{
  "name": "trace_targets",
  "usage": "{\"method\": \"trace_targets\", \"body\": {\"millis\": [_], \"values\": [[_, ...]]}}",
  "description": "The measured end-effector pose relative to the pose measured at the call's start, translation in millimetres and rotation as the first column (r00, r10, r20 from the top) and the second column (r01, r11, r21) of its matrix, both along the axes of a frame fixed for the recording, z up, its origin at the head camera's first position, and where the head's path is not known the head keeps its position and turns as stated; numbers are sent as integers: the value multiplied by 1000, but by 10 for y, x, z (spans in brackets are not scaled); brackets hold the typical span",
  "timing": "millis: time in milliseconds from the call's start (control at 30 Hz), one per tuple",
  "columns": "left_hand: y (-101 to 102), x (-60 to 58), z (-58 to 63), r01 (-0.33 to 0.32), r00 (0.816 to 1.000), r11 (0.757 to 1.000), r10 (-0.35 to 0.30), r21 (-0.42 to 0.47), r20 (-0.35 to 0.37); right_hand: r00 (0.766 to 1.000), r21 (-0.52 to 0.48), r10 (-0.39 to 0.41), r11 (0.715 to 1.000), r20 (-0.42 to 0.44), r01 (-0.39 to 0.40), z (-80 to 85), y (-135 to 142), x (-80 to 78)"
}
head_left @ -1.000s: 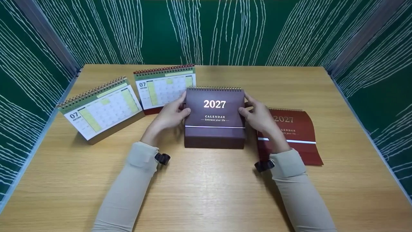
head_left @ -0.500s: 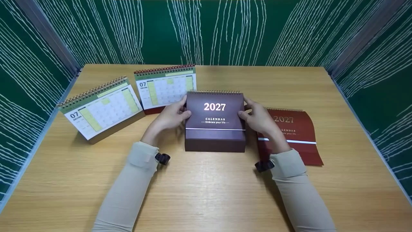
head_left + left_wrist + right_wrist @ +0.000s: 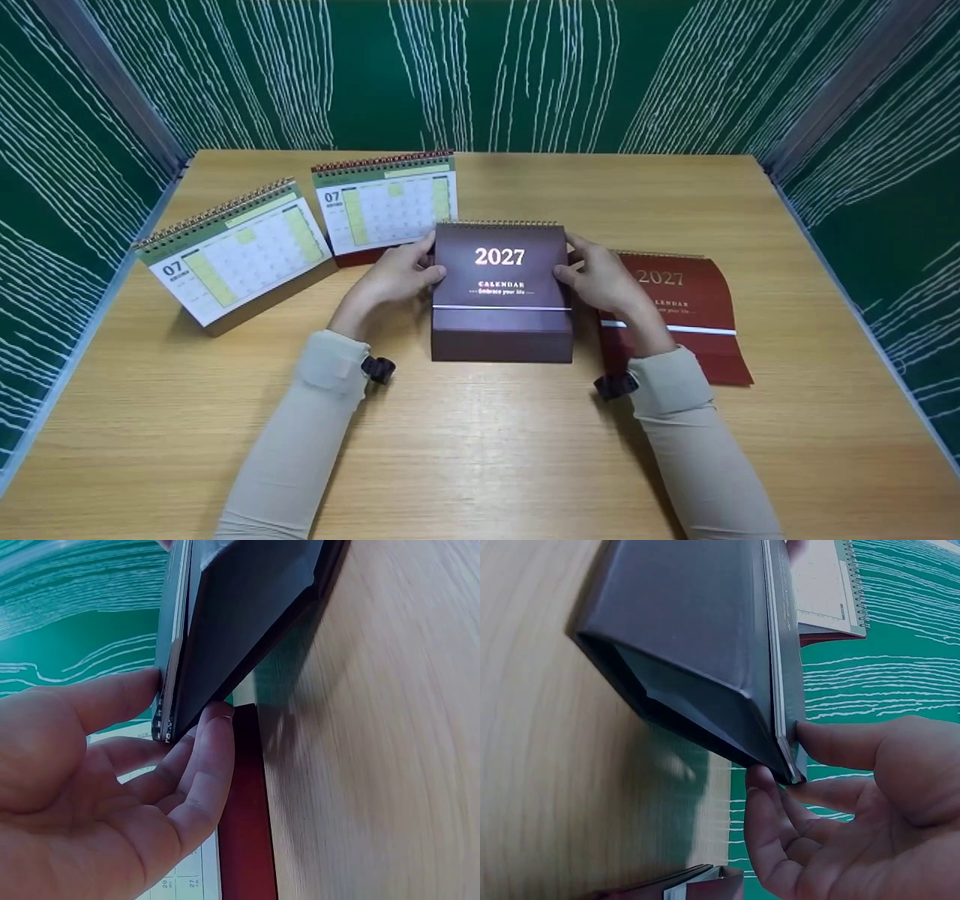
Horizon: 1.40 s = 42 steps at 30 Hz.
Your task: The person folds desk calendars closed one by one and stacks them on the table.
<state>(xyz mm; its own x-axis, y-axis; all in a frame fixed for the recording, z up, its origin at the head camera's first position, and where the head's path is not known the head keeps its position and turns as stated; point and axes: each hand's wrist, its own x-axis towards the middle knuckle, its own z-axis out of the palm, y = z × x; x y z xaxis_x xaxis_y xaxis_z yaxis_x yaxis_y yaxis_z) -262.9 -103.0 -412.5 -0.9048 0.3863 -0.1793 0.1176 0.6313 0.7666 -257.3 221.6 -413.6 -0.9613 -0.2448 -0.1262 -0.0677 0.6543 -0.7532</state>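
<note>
A dark brown 2027 desk calendar point(image 3: 501, 271) stands propped on its folded base in the middle of the table, gold spiral at the top. My left hand point(image 3: 399, 274) pinches its left edge, thumb on the front cover and fingers behind. On the opposite edge my right hand point(image 3: 606, 276) holds it the same way. In the left wrist view the hollow side of the brown calendar point(image 3: 247, 622) shows, with the left hand point(image 3: 127, 795) at its spiral end. The right wrist view has the right hand point(image 3: 855, 832) gripping the brown calendar point(image 3: 675, 615) near its spiral.
Two desk calendars opened to page 07 stand at the left: a brown-based one point(image 3: 240, 255) and a red-based one point(image 3: 390, 206) behind it. A red 2027 calendar point(image 3: 697, 352) lies at the right, partly under the right forearm. Green walls point(image 3: 360, 75) border the wooden table point(image 3: 480, 465).
Both hands have brought the brown calendar a short way toward the person. The other calendars have stayed where they were.
</note>
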Motion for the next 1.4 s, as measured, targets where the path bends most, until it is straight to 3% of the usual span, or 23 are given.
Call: {"method": "trace_targets", "body": {"millis": [600, 1033, 1400], "values": [[10, 29, -3, -3, 999, 999, 4, -37, 50, 998, 67, 37, 997, 41, -40, -35, 20, 14], [4, -3, -72, 31, 998, 999, -29, -32, 61, 997, 121, 63, 990, 51, -68, -69, 11, 17], [6, -14, -94, 67, 997, 996, -64, -66, 39, 997, 102, 62, 992, 53, -67, -134, -12, 2]]}}
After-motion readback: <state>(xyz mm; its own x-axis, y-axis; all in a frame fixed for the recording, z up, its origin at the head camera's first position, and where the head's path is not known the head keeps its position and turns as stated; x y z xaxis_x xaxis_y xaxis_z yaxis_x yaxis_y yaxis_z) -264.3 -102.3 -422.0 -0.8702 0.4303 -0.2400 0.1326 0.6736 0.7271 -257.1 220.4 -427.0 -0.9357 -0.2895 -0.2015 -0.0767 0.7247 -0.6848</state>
